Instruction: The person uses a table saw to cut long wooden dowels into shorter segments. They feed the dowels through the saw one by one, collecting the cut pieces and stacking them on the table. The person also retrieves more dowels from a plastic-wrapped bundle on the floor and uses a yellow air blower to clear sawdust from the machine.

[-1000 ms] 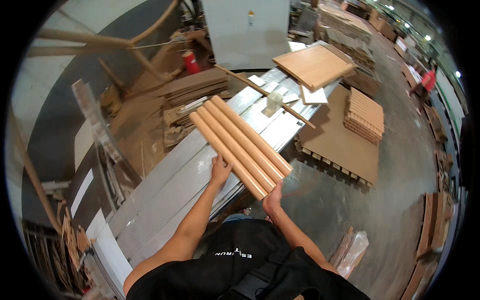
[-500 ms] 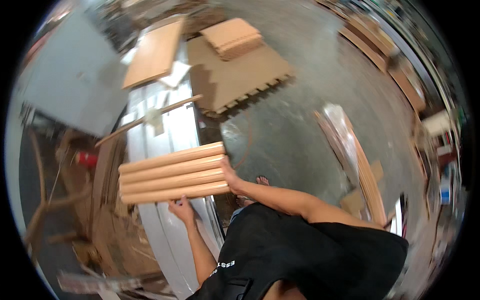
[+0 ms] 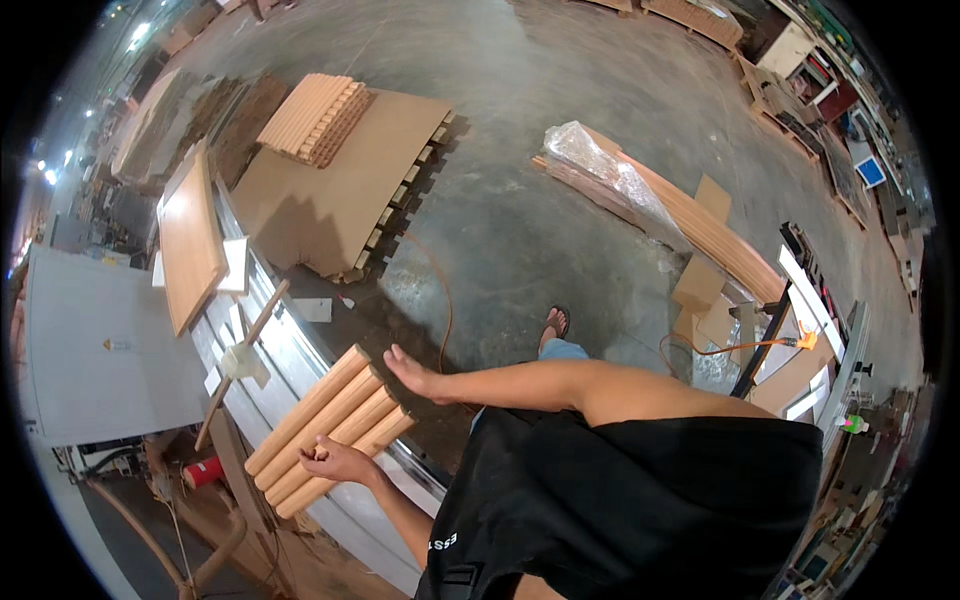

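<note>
Several light-brown wooden strips with rounded tops (image 3: 318,420) lie side by side on a long silver metal table (image 3: 318,537). Their right ends are a little staggered. My right hand (image 3: 410,376) is upright and flat just beyond those ends, fingers stretched out and holding nothing. Over the nearer strips is my left hand (image 3: 336,462), palm turned up and fingers loosely apart; whether it touches the wood I cannot tell. Farther along the table, a wooden stick (image 3: 245,358) with a pale wrapped middle lies crosswise.
A wooden board (image 3: 192,240) rests at the table's far end. Beyond it, stacked strips (image 3: 312,118) sit on a cardboard-topped pallet (image 3: 345,185). Plastic-wrapped long strips (image 3: 640,190) lie on the floor to the right. An orange cable (image 3: 447,310) crosses the floor; a grey cabinet (image 3: 105,345) stands left.
My view has swung, so the strips appear slanted. My right hand has come off their ends, and my left hand has gone from their near edge to above them. The strip ends look less even.
</note>
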The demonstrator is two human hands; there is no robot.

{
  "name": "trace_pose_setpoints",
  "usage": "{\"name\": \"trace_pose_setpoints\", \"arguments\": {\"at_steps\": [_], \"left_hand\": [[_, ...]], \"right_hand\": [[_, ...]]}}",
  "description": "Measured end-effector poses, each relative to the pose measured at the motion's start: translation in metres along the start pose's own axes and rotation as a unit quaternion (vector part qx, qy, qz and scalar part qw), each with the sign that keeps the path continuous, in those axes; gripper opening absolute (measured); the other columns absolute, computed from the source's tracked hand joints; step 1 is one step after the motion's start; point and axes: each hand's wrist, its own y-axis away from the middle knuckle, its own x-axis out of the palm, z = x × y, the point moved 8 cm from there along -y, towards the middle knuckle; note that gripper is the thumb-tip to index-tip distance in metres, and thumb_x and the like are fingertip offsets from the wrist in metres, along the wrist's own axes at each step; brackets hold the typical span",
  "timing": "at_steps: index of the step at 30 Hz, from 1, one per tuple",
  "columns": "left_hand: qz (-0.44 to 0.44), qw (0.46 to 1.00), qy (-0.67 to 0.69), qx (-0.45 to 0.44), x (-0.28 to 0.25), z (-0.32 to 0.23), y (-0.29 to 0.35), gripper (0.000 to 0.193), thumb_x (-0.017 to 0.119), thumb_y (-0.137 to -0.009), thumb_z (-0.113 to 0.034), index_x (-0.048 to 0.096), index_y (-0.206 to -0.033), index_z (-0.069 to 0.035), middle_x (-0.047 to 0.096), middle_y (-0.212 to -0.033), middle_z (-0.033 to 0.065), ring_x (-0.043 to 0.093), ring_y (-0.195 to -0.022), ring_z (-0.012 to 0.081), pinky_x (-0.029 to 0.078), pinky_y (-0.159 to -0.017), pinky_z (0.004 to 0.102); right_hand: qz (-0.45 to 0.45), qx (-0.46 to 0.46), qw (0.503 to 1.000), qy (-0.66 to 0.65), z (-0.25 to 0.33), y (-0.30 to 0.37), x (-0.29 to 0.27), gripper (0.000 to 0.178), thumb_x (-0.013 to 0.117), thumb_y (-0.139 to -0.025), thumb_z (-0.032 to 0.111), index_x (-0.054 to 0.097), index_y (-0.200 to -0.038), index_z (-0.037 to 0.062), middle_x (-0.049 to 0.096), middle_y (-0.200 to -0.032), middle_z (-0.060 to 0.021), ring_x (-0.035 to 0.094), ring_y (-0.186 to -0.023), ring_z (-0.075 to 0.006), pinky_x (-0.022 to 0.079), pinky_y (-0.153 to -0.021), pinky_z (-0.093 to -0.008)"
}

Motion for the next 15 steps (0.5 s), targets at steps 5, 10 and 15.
{"name": "trace_pose_setpoints", "arguments": {"at_steps": [5,10,15], "left_hand": [[0.164,0.968,0.167,0.086,0.083,-0.109,0.043,0.035,0.058,-0.101,-0.015,0.057,-0.131,0.004,0.063,-0.110,0.0100,0.057,-0.097,0.0189,0.047,-0.088,0.0332],[0.473,0.851,0.227,0.025,0.243,-0.099,0.150,0.028,0.064,-0.098,-0.015,0.062,-0.121,0.000,0.064,-0.104,0.0051,0.057,-0.087,0.0124,0.048,-0.078,0.0283],[0.656,0.719,0.038,-0.227,0.310,-0.003,0.264,0.026,0.063,-0.099,-0.023,0.066,-0.114,-0.002,0.060,-0.081,0.0005,0.052,-0.066,0.0075,0.044,-0.061,0.0238]], "right_hand": [[-0.075,0.009,0.996,0.039,0.006,-0.007,-0.201,0.080,0.042,-0.100,0.067,0.042,-0.153,0.0081,0.049,-0.151,-0.0132,0.050,-0.134,-0.0270,0.043,-0.108,-0.0489],[-0.226,0.070,0.970,0.047,-0.018,0.064,-0.437,0.064,0.060,-0.095,0.060,0.057,-0.141,0.0164,0.062,-0.132,-0.0067,0.059,-0.111,-0.0221,0.049,-0.090,-0.0437],[-0.409,0.113,0.905,0.021,-0.083,0.155,-0.591,0.066,0.057,-0.097,0.057,0.053,-0.142,0.0099,0.062,-0.128,-0.0114,0.060,-0.110,-0.0260,0.049,-0.084,-0.0413]]}}
